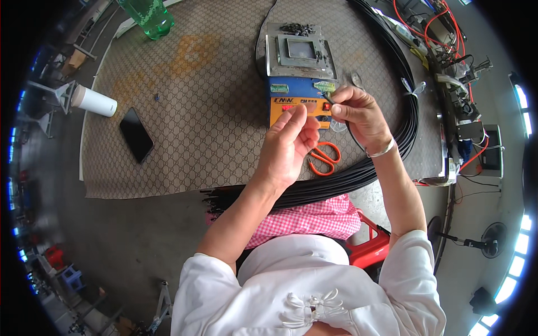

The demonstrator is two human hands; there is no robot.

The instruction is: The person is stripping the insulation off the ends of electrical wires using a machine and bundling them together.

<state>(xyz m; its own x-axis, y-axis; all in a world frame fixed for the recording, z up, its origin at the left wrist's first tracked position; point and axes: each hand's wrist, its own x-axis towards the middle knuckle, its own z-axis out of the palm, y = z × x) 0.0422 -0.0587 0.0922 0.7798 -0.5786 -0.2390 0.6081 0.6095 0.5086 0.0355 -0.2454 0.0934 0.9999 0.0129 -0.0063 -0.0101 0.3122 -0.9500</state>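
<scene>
Black cable [351, 134] on head view: tip pinched between thumb and forefinger of right hand [362, 116], rest trailing down past wrist. I see right forearm angled up and inward, hand above bench [185, 151]. Left hand [288, 140] apart from right, before orange-and-blue box [297, 89]: thumb up, fingers curled; I cannot tell whether fingertips grip anything. Orange-handled scissors [334, 162] between forearms. Bundle of black cables [412, 120] curves round at right.
</scene>
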